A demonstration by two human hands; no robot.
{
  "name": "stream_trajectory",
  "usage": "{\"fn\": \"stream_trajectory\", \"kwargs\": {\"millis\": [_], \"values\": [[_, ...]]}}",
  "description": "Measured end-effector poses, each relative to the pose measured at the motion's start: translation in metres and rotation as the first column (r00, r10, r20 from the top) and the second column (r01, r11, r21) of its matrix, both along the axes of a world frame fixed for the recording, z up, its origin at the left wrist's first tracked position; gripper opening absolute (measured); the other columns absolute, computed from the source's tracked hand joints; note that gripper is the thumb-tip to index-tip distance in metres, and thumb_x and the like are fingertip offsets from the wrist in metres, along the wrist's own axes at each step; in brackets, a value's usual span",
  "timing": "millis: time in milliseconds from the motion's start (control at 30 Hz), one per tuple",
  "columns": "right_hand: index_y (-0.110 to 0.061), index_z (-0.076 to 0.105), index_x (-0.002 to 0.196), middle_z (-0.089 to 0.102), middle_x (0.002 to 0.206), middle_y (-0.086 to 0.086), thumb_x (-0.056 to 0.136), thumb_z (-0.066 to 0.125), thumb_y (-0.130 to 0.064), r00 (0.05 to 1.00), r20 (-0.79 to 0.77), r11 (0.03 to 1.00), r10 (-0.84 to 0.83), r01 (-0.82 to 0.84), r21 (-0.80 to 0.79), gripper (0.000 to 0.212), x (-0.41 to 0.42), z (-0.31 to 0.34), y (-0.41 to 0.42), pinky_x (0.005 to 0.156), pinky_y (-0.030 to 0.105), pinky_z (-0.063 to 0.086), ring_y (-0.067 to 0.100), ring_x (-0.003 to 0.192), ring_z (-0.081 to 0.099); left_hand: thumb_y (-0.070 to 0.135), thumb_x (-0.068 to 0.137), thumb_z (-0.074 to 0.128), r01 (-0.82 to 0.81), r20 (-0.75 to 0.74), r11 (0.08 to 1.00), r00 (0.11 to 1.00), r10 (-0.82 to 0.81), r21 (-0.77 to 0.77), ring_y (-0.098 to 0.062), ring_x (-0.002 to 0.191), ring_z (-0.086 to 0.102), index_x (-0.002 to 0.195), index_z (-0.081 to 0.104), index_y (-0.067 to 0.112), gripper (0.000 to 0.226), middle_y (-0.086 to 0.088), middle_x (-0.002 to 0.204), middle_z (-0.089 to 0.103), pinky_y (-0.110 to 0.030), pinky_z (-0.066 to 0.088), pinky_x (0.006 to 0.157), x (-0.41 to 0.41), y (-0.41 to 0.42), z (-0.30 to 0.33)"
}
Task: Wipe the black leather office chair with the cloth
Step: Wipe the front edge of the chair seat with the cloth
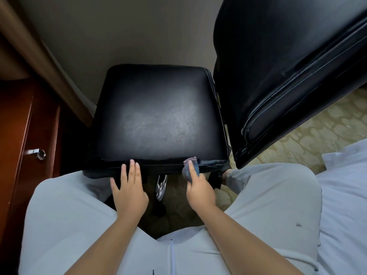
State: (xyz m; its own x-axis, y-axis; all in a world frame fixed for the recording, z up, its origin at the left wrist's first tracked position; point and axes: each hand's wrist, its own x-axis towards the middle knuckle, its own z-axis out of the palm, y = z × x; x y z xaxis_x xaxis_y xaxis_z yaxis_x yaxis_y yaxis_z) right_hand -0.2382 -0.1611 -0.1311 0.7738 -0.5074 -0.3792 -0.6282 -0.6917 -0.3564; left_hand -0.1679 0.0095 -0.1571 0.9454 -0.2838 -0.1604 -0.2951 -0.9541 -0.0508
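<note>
Right hand [200,190] fingers hold the cloth [191,168] at the chair [158,116] edge, 6 o'clock; left hand [130,187] fingers flat. The cloth could slip off.

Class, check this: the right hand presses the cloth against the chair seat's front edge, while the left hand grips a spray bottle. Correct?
Not quite. The head view shows the left hand holding no bottle; its straight fingers rest on the seat edge. The right hand does press the cloth there.

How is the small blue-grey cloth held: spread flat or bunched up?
Bunched up. The blue-grey cloth is a crumpled wad under the right hand, pressed on the front edge of the black leather chair seat.
</note>
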Motion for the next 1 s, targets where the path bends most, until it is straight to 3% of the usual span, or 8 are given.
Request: {"fn": "stream_trajectory", "kwargs": {"millis": [67, 200, 333, 467, 567, 667, 867, 1000], "values": [[-0.039, 0.000, 0.149, 0.046, 0.106, 0.005, 0.100, 0.035, -0.027, 1.000, -0.004, 0.999, 0.027, -0.027, -0.019, 0.062, -0.002, -0.002, 0.005, 0.062, 0.031, 0.041, 0.021, 0.086, 0.054, 0.026, 0.089, 0.047, -0.029, -0.015, 1.000, 0.999, 0.029, -0.010, -0.024, 0.146, -0.009, 0.150, -0.009, 0.013, 0.084, -0.003, 0.159, -0.014, -0.050, 0.012, 0.115, 0.001, 0.001, 0.001], [-0.040, -0.001, 0.149, 0.048, 0.103, 0.006, 0.101, 0.035, -0.029, 0.984, 0.038, 0.985, -0.172, 0.170, 0.037, 0.061, -0.003, -0.006, 0.011, 0.063, 0.031, 0.044, 0.020, 0.082, 0.056, 0.021, 0.087, 0.049, 0.003, -0.047, 0.999, 0.999, -0.005, -0.038, -0.026, 0.146, -0.005, 0.151, -0.004, 0.011, 0.083, -0.005, 0.159, -0.010, -0.050, 0.013, 0.115, -0.001, 0.003, 0.001], [-0.040, -0.003, 0.149, 0.048, 0.104, 0.006, 0.101, 0.035, -0.028, 0.999, 0.018, 0.996, -0.052, 0.050, 0.070, 0.062, -0.005, -0.007, 0.017, 0.062, 0.031, 0.041, 0.020, 0.080, 0.054, 0.015, 0.064, 0.072, 0.205, 0.011, 0.977, 0.979, -0.205, -0.059, -0.028, 0.141, 0.029, 0.145, 0.032, 0.006, 0.090, -0.010, 0.154, 0.027, -0.053, 0.033, 0.105, -0.003, 0.002, -0.007], [-0.037, -0.001, 0.150, 0.050, 0.103, 0.006, 0.101, 0.036, -0.029, 0.973, 0.077, 0.970, -0.217, 0.205, 0.134, 0.062, -0.006, -0.007, 0.018, 0.065, 0.030, 0.042, 0.017, 0.080, 0.053, 0.015, 0.054, 0.081, 0.339, 0.028, 0.937, 0.941, -0.338, -0.082, -0.029, 0.134, 0.040, 0.138, 0.045, 0.006, 0.092, -0.010, 0.147, 0.041, -0.052, 0.041, 0.099, -0.004, -0.002, -0.012], [-0.039, -0.005, 0.149, 0.049, 0.104, 0.007, 0.101, 0.035, -0.030, 0.988, 0.044, 0.977, -0.151, 0.142, 0.157, 0.063, -0.008, -0.007, 0.022, 0.066, 0.030, 0.042, 0.019, 0.084, 0.055, 0.016, 0.069, 0.071, 0.309, -0.030, 0.950, 0.950, -0.310, -0.053, -0.025, 0.144, 0.019, 0.147, 0.020, 0.013, 0.093, -0.005, 0.156, 0.019, -0.052, 0.030, 0.108, -0.004, 0.001, -0.013], [-0.038, -0.005, 0.149, 0.051, 0.109, 0.008, 0.101, 0.035, -0.028, 0.958, 0.058, 0.945, -0.282, 0.267, 0.187, 0.064, -0.006, -0.005, 0.021, 0.069, 0.031, 0.044, 0.020, 0.089, 0.056, 0.018, 0.083, 0.057, 0.296, -0.056, 0.954, 0.953, -0.298, -0.048, -0.022, 0.146, -0.006, 0.147, -0.005, 0.017, 0.089, -0.001, 0.157, -0.009, -0.052, 0.015, 0.114, -0.003, 0.003, -0.013], [-0.038, -0.007, 0.149, 0.047, 0.107, 0.007, 0.101, 0.035, -0.029, 0.993, 0.015, 0.984, -0.119, 0.116, 0.137, 0.064, -0.007, -0.004, 0.020, 0.064, 0.029, 0.039, 0.016, 0.078, 0.050, 0.014, 0.079, 0.055, 0.241, -0.096, 0.963, 0.963, -0.254, -0.124, -0.021, 0.144, -0.011, 0.149, -0.001, 0.016, 0.090, 0.001, 0.155, -0.012, -0.054, 0.016, 0.113, 0.002, 0.007, -0.012], [-0.040, -0.007, 0.148, 0.048, 0.108, 0.007, 0.101, 0.035, -0.028, 0.981, 0.021, 0.976, -0.191, 0.187, 0.108, 0.064, -0.008, -0.003, 0.023, 0.063, 0.030, 0.038, 0.016, 0.076, 0.047, 0.017, 0.084, 0.051, 0.226, -0.151, 0.961, 0.957, -0.250, -0.158, -0.024, 0.145, -0.014, 0.150, -0.009, 0.019, 0.089, -0.001, 0.157, -0.016, -0.047, 0.015, 0.116, 0.004, 0.006, -0.007]]}}
